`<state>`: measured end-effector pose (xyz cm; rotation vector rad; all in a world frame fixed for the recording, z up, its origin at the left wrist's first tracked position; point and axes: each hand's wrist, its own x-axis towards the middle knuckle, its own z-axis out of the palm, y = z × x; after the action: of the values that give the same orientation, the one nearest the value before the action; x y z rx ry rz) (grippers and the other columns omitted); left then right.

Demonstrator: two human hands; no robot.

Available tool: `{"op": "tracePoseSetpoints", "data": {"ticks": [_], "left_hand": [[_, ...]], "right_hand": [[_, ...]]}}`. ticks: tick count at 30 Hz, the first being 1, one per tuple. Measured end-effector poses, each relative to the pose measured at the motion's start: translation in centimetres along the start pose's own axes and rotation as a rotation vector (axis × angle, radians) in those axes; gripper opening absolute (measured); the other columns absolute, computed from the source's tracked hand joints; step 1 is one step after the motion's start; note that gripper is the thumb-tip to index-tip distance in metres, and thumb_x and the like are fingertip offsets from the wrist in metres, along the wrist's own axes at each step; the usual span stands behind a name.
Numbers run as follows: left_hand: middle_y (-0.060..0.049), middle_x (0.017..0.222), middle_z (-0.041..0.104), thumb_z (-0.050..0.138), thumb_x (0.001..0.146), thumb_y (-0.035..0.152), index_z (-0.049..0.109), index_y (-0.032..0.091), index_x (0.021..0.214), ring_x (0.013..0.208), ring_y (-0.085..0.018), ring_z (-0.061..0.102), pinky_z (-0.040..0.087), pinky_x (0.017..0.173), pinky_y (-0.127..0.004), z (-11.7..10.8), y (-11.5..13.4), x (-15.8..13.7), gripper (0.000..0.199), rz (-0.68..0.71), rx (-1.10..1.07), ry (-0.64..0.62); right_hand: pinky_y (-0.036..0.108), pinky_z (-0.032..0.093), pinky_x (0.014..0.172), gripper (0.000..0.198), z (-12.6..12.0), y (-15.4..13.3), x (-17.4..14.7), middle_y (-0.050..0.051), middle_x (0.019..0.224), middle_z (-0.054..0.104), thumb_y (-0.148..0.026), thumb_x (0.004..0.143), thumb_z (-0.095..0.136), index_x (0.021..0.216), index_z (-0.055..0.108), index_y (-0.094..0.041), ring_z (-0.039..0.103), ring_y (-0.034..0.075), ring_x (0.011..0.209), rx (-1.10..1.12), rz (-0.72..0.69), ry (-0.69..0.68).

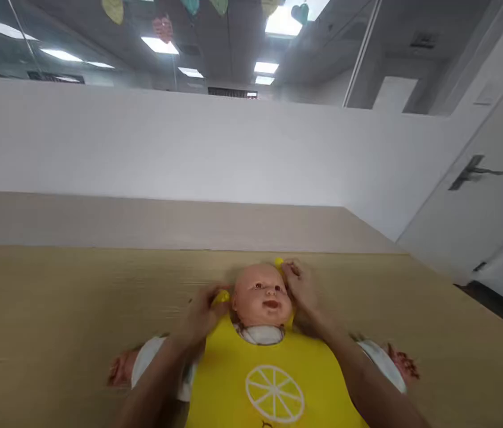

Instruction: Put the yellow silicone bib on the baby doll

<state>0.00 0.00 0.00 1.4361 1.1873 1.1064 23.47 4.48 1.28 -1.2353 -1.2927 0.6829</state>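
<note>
A baby doll (pixel 263 297) lies face up on the table, its arms spread out to both sides in white sleeves. Over its chest lies a yellow bib (pixel 233 368) printed with a white citrus slice. Beside the doll's head on the left, my left hand (pixel 204 312) is closed on one neck strap of the bib. On the other side, my right hand (pixel 299 285) pinches the other strap, whose yellow tip shows above the fingers. Both straps run up along the doll's neck, and their ends are apart. The lower part of the bib is cut off by the picture's edge.
The wooden table (pixel 55 309) reaches out on both sides of the doll. A white wall (pixel 166 142) with windows above it stands behind. On the right is a white door with a dark handle (pixel 474 172).
</note>
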Motion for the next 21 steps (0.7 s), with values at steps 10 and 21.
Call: {"op": "tracePoseSetpoints", "data": {"ticks": [10,21], "left_hand": [[0.001,0.076,0.065,0.072,0.071,0.027,0.049,0.019,0.114,0.073,-0.010,0.060,0.048,0.070,-0.022,0.6,3.7,-2.0,0.049,0.153,-0.297,-0.036],[0.001,0.082,0.068,0.070,0.073,0.018,0.053,0.024,0.114,0.077,-0.010,0.063,0.048,0.073,-0.018,0.9,4.9,-2.9,0.046,0.361,-0.216,-0.123]], "right_hand": [[0.032,0.049,0.088,0.013,-1.0,-8.6,-3.7,0.008,0.106,0.066,-0.027,0.088,0.054,0.089,0.065,-0.021,0.058,0.019,0.108,-0.152,-0.616,-0.353],[0.027,0.049,0.079,0.015,-0.5,-11.3,-5.5,0.006,0.097,0.064,-0.028,0.088,0.054,0.088,0.066,-0.019,0.059,0.016,0.097,-0.458,-0.748,-0.682]]}}
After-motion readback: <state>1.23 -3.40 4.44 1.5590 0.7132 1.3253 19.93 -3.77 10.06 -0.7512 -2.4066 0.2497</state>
